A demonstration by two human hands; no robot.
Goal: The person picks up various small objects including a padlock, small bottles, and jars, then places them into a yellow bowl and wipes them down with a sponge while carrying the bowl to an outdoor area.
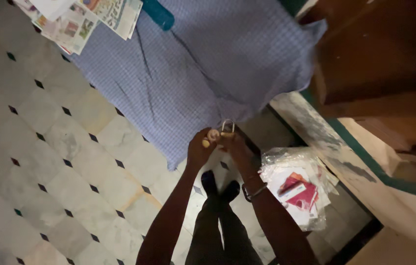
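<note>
From the head camera, looking straight down, both arms reach forward and meet just above the person's dark shoes (219, 185). The left hand (199, 148) is closed, its fingers curled in around a small pale round thing (213, 135) with a yellowish bit showing at the thumb side; what that thing is cannot be told in this dim light. The right hand (235, 146) is closed as well, pinched on a small brass padlock (227, 128) whose curved shackle stands up above the fingertips. The two hands touch each other, so the padlock sits between them, held in the air over the edge of a blue checked cloth (203, 64) spread on the floor. A metal bangle (253, 190) circles the right wrist.

The floor (36, 147) is pale marble tile with small dark diamond insets. At the far edge of the cloth lie some newspapers (83, 17) in a loose pile, and just beside them a teal cylindrical thing (159, 13), partly cut off by the frame. Near the right forearm, on the floor, lies a clear plastic bag (299, 184) holding papers and red cards. Beyond it runs a worn painted sill with a green stripe (345, 142), and brown wooden furniture (375, 54) fills the upper right corner
</note>
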